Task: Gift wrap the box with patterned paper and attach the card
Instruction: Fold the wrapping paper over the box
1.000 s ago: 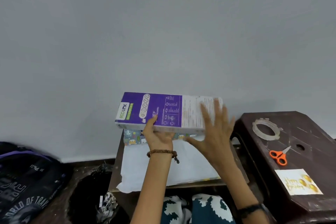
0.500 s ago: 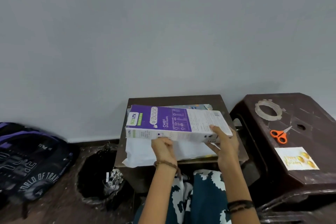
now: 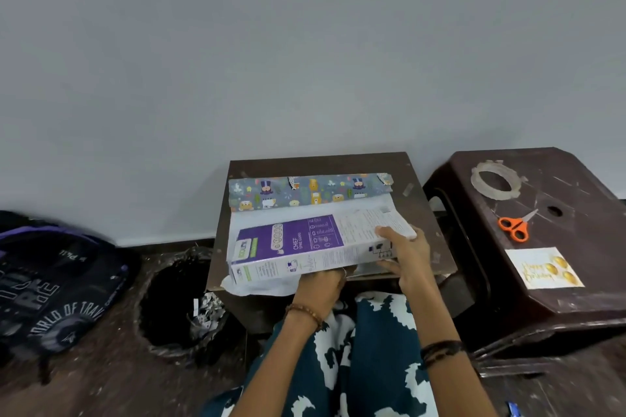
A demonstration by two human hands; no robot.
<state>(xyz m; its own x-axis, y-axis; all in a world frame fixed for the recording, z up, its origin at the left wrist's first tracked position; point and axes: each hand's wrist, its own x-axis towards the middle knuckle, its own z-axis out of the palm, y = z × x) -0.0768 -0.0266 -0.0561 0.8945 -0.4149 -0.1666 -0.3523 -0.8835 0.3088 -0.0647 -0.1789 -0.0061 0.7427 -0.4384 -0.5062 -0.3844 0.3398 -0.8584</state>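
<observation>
While the box (image 3: 315, 244) sits long-side across the small dark table (image 3: 423, 206), both hands are on its near side. It's a purple and white carton, resting on the white underside of the patterned paper (image 3: 310, 191), whose far edge curls up to show the grey printed side with little cartoon figures. Right hand (image 3: 404, 256) at the box's right end: thumb lying on the top face, fingers curled round the near right corner, a clear grip. Left hand (image 3: 318, 284) comes in low at the near edge, about the middle of the box, with its fingers tucked out of sight beneath the carton and the paper, so how they lie cannot be told. A beaded bracelet (image 3: 305, 311) circles that left wrist, dark bands (image 3: 440, 350) the right one. Over to the right stands a brown plastic stool (image 3: 576, 308), and on it, well apart from the box, lies the card (image 3: 543, 268), white with gold balloons and gold lettering. Farther back on the same stool, orange scissors (image 3: 515, 227), and beyond them a tape roll (image 3: 495, 183). Left of the table, on the floor, a black-lined bin (image 3: 179, 301), and at the far left a dark backpack (image 3: 50, 288).
</observation>
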